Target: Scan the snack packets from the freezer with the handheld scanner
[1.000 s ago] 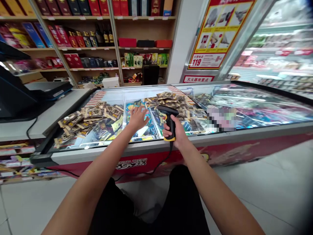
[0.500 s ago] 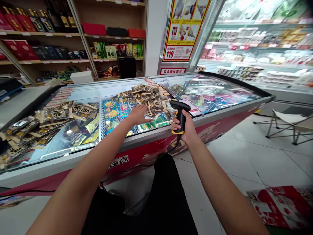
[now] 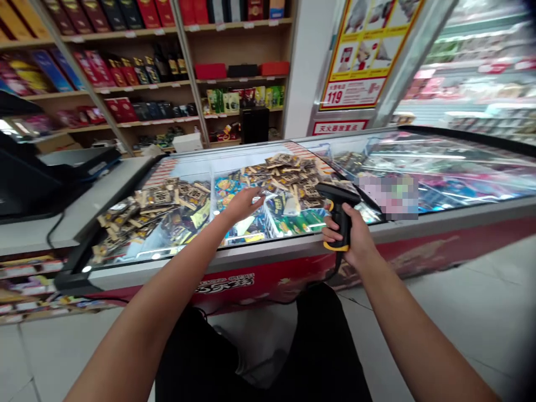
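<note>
My right hand [image 3: 352, 229] is wrapped round the grip of a black and yellow handheld scanner [image 3: 341, 218], held above the front edge of a glass-topped chest freezer [image 3: 268, 254]. My left hand [image 3: 247, 204] hovers over the glass, fingers apart, with nothing visible in it. Beyond that hand lies a heap of brown and clear packets [image 3: 293, 173]. A second pile of such packets [image 3: 159, 201] is further left. Blue bags [image 3: 226, 187] and green packs [image 3: 299, 222] show below the glass.
A grey counter [image 3: 37, 234] with a black machine [image 3: 25, 173] stands at the left. Shelves [image 3: 159, 86] of boxes and bottles line the back. A black cable hangs from the scanner past my knees. A refrigerated display [image 3: 473, 84] is at the right.
The view has swung left, so the counter and black machine show more and the chair is out of view. My left hand's fingers are less spread; my right hand still holds the scanner.
</note>
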Demonstrator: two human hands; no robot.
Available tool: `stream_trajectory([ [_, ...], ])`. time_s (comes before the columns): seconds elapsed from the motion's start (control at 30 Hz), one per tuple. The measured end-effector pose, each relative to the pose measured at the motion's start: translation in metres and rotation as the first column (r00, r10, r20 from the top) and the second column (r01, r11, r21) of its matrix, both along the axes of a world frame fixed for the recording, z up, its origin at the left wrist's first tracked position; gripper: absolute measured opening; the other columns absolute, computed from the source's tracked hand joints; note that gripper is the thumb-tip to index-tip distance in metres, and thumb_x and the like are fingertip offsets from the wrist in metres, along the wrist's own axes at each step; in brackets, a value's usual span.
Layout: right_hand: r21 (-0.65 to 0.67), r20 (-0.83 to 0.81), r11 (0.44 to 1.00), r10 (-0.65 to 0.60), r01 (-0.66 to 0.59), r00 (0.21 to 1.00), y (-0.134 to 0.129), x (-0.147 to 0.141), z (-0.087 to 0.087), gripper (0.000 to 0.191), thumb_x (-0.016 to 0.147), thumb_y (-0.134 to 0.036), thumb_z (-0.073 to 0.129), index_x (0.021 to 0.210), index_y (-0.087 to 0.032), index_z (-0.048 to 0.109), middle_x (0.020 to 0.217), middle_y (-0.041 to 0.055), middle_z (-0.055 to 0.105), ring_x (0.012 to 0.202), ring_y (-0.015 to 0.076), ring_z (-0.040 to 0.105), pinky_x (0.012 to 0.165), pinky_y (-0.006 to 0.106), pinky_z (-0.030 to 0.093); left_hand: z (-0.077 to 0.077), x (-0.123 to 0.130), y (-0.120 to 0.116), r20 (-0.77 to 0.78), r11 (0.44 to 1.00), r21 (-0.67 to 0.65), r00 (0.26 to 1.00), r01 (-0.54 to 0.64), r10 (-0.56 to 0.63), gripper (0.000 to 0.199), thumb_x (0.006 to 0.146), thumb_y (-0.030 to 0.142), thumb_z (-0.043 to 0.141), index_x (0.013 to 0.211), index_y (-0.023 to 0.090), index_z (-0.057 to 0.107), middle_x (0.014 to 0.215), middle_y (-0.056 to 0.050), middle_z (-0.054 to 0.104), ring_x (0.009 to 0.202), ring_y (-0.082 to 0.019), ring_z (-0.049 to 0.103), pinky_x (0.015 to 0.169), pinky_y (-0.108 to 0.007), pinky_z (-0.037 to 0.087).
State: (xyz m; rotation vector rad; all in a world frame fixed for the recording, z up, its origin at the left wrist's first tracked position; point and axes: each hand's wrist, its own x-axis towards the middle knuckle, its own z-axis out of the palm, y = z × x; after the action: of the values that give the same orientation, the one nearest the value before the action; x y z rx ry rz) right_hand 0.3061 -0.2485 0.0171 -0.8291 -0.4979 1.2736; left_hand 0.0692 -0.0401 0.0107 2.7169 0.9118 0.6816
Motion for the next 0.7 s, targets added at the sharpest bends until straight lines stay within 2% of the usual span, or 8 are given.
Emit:
stream_trajectory([
  [0.1, 0.003, 0.043, 0.996, 0.085, -0.086, 0.995, 0.019, -0.024, 0.002, 0.027, 0.091, -0.047, 0.073, 0.096, -0.023, 0.063, 0.057, -0.0057, 0.043, 0.037, 0.0069, 0.029, 0.034, 0.021, 0.035, -0.007, -0.037, 0.016, 0.184, 0.966, -0.200, 0.963, -0.161, 0.199, 0.029, 0.105, 0.040, 0.048, 0.113, 0.019, 0.066, 0.098, -0.010, 0.071, 0.088, -0.024, 0.070, 0.085, -0.035, 0.055],
  [0.23, 0.008, 0.080, 0.974, 0.226, -0.227, 0.971, 0.053, -0.063, 0.008, 0.028, 0.089, -0.047, 0.075, 0.098, -0.023, 0.064, 0.056, -0.0053, 0.045, 0.036, 0.0070, 0.032, 0.035, 0.021, 0.035, -0.021, -0.071, 0.038, 0.417, 0.890, -0.407, 0.826, -0.203, 0.379, 0.026, 0.103, 0.040, 0.056, 0.114, 0.019, 0.065, 0.086, -0.005, 0.067, 0.073, -0.020, 0.070, 0.070, -0.031, 0.055],
  [0.33, 0.010, 0.101, 0.948, 0.316, -0.318, 0.944, 0.078, -0.093, 0.018, 0.030, 0.089, -0.048, 0.076, 0.096, -0.023, 0.063, 0.057, -0.0048, 0.047, 0.037, 0.0073, 0.034, 0.036, 0.021, 0.037, -0.030, -0.080, 0.052, 0.559, 0.823, -0.557, 0.683, -0.111, 0.470, 0.029, 0.102, 0.038, 0.060, 0.124, 0.020, 0.061, 0.088, -0.003, 0.065, 0.069, -0.016, 0.070, 0.064, -0.027, 0.054],
  [0.43, 0.008, 0.150, 0.935, 0.350, -0.355, 0.925, 0.097, -0.120, 0.026, 0.033, 0.087, -0.049, 0.079, 0.088, -0.022, 0.059, 0.058, -0.0036, 0.050, 0.038, 0.0082, 0.038, 0.036, 0.022, 0.038, -0.034, -0.081, 0.059, 0.649, 0.773, -0.634, 0.565, 0.029, 0.511, 0.023, 0.103, 0.035, 0.057, 0.121, 0.021, 0.061, 0.096, -0.004, 0.068, 0.070, -0.013, 0.070, 0.066, -0.026, 0.055],
  [0.53, -0.011, 0.197, 0.927, 0.371, -0.376, 0.908, 0.109, -0.137, 0.024, 0.038, 0.086, -0.051, 0.081, 0.084, -0.022, 0.056, 0.059, -0.0027, 0.052, 0.040, 0.0085, 0.040, 0.037, 0.021, 0.038, -0.032, -0.080, 0.060, 0.670, 0.739, -0.668, 0.498, 0.082, 0.551, 0.022, 0.105, 0.036, 0.053, 0.118, 0.022, 0.062, 0.102, -0.005, 0.069, 0.071, -0.012, 0.070, 0.069, -0.026, 0.056],
  [0.7, -0.074, 0.151, 0.863, 0.505, -0.500, 0.850, 0.118, -0.138, 0.001, 0.052, 0.084, -0.065, 0.079, 0.077, -0.022, 0.051, 0.061, -0.0028, 0.051, 0.040, 0.0067, 0.038, 0.037, 0.020, 0.039, -0.028, -0.080, 0.059, 0.661, 0.709, -0.700, 0.446, 0.079, 0.603, 0.030, 0.104, 0.040, 0.056, 0.128, 0.022, 0.061, 0.108, -0.006, 0.070, 0.068, -0.011, 0.069, 0.067, -0.026, 0.056],
])
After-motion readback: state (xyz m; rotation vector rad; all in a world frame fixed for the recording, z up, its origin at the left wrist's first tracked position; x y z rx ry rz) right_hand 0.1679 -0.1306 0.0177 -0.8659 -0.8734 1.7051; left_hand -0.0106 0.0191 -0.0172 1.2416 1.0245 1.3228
